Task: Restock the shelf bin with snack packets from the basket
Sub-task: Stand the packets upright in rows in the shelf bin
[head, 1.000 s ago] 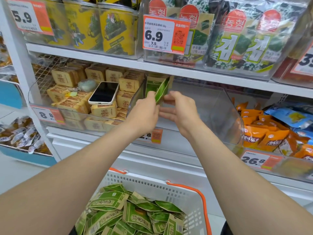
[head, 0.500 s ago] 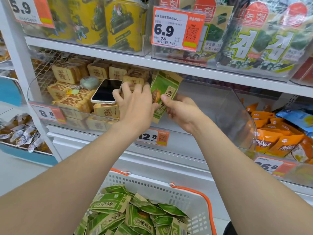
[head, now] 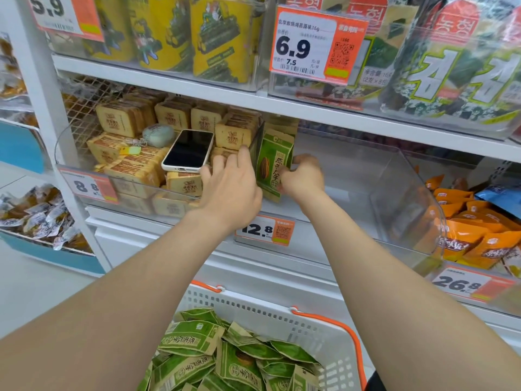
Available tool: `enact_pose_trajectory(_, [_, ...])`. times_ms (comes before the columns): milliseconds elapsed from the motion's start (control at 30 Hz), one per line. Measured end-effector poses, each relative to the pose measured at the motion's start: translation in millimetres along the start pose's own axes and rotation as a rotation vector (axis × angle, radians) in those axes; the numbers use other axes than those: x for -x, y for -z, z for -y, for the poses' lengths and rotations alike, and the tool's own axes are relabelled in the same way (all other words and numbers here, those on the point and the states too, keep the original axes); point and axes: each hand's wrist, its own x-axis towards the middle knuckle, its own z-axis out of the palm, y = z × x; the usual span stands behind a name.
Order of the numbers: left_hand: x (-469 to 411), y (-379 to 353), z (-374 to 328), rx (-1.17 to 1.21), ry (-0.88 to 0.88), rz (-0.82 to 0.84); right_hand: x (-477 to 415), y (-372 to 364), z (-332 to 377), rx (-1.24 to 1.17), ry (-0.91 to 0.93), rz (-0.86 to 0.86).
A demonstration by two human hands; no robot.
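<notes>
A green snack packet [head: 275, 162] with a seed picture stands upright at the left end of the clear shelf bin [head: 394, 193]. My right hand [head: 303, 174] pinches its right edge. My left hand [head: 231, 184] rests against its left side over the bin's dividing wall, fingers spread. More brownish-green packets stand behind it. Below, a white basket [head: 324, 328] with orange handles holds several green packets [head: 225, 359].
A phone [head: 188, 150] and a keyring lie on tan biscuit packs [head: 135, 170] in the left bin. Orange packets [head: 473, 235] fill the right bin. Seaweed packs and yellow tins sit on the shelf above. A 12.8 price tag [head: 265, 230] hangs on the bin front.
The packet turned from edge-on to face-on and came down to stand upright in the bin's left end. Both hands followed it down and stayed on it.
</notes>
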Motion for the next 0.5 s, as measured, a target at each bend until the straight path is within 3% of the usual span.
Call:
enact_pose_trajectory(300, [-2, -4, 1, -0.013, 0.003, -0.041, 2, 1, 0, -0.007, -0.036, 0.025])
enact_pose_trajectory(500, [-1, -4, 0, -0.034, 0.004, -0.054, 11, 1, -3, 0.058, 0.005, 0.244])
